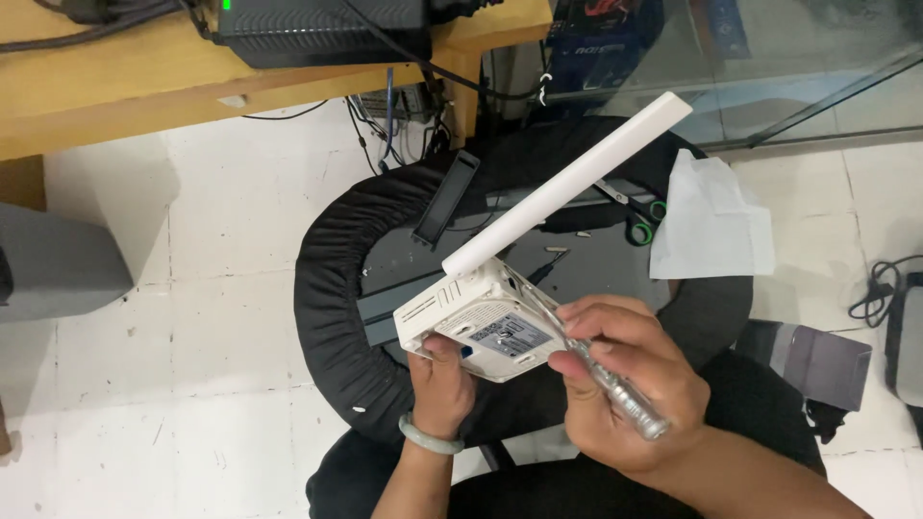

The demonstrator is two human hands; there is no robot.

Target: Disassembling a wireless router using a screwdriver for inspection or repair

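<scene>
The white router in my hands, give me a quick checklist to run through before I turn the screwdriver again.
1. Router held firm: ok, the left hand grips its lower edge from beneath.
2. Underside facing up: ok, the grey label shows on top.
3. Screwdriver gripped: ok, the right hand wraps its clear handle.
4. Tip seated in a screw: cannot tell, the tip is too thin to make out against the casing.
5. Antenna out of the way: ok, it points up and away from both hands.
6. Loose screws safe: cannot tell, small pale bits lie on the round black stool.
</scene>
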